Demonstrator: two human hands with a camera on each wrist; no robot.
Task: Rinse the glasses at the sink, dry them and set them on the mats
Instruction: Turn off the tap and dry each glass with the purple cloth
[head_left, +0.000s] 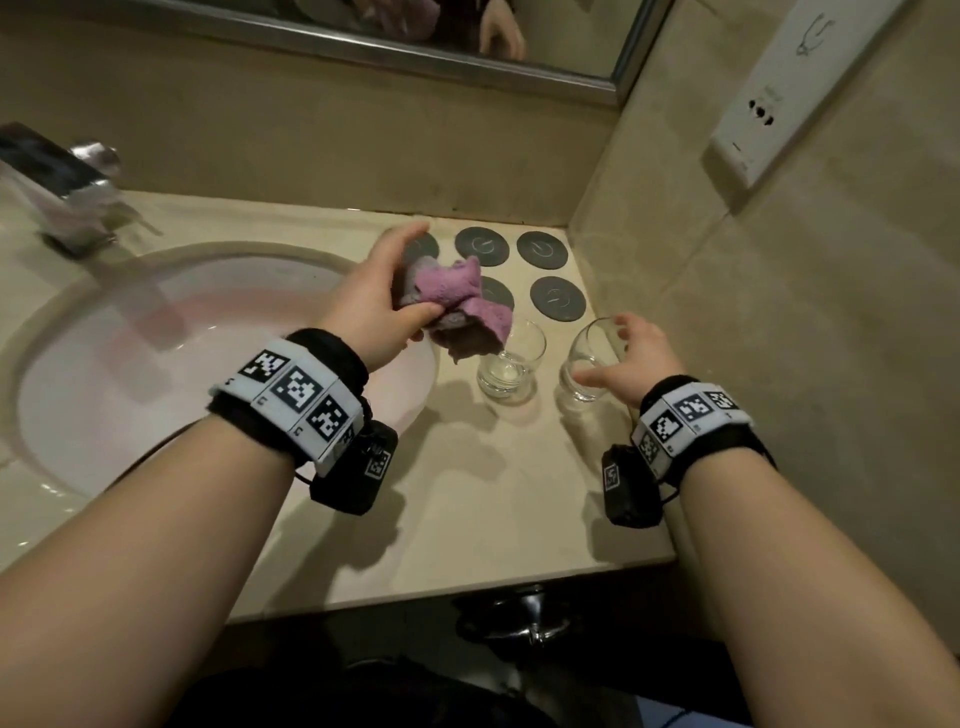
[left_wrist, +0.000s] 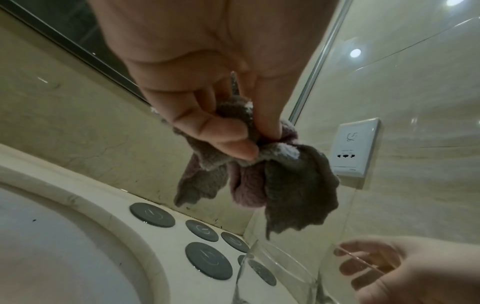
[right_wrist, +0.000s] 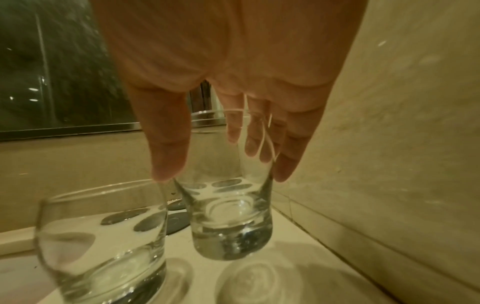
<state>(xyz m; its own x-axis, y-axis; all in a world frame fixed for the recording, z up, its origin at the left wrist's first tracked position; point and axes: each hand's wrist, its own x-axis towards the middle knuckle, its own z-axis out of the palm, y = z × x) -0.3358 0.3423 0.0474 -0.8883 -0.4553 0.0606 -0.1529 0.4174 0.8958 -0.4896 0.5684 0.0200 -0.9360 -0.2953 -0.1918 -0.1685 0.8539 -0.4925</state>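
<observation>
My left hand (head_left: 418, 291) pinches a bunched pink and grey cloth (head_left: 457, 296) between thumb and fingers, holding it above the counter behind the sink's right edge; the cloth (left_wrist: 293, 185) hangs down from the left hand (left_wrist: 249, 142). A clear glass (head_left: 511, 364) stands upright on the counter just below it. My right hand (head_left: 608, 358) grips a second clear glass (head_left: 589, 345), thumb on one side and fingers on the other. In the right wrist view this glass (right_wrist: 231, 216) is tilted and lifted off the counter, held by my right hand (right_wrist: 224, 174), beside the standing glass (right_wrist: 103, 246). Several dark round mats (head_left: 542, 249) lie behind.
The white sink (head_left: 78, 338) fills the left side, with the faucet (head_left: 67, 192) at its back. A tiled wall with a socket plate (head_left: 769, 104) closes the right side close to the held glass. A mirror frame (head_left: 363, 49) runs along the back wall.
</observation>
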